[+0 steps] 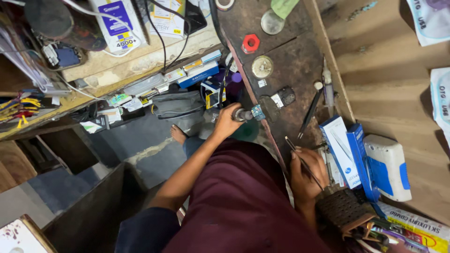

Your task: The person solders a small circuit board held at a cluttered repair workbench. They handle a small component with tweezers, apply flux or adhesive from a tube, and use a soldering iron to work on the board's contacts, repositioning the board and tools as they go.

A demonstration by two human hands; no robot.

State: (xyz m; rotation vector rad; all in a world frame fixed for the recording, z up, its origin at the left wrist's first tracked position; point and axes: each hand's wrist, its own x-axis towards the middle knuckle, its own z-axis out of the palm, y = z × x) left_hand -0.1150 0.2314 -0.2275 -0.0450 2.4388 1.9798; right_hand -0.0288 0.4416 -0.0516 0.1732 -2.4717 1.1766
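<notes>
Up close, left hand (228, 122) grips small blue circuit board (257, 112).

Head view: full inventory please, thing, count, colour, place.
Workbench: 1, dark brown, upper middle.
Hex nut: 1, red, bench top.
Round metal lid: 1, brass-coloured, below the nut.
Clear round lid: 1, bench top edge.
Small circuit board: 1, blue, at the left-hand tool's tip.
Black pen-like tool: 1, lying on bench.
Cartons: 2, blue and white, upright, right.
White-and-blue device: 1, right of the cartons.
Grey bag: 1, floor, centre.
Shelf: 1, wooden, upper left, with boxes and cables.
Left hand: grips a metal-tipped tool.
Right hand: holds a thin probe.
</notes>
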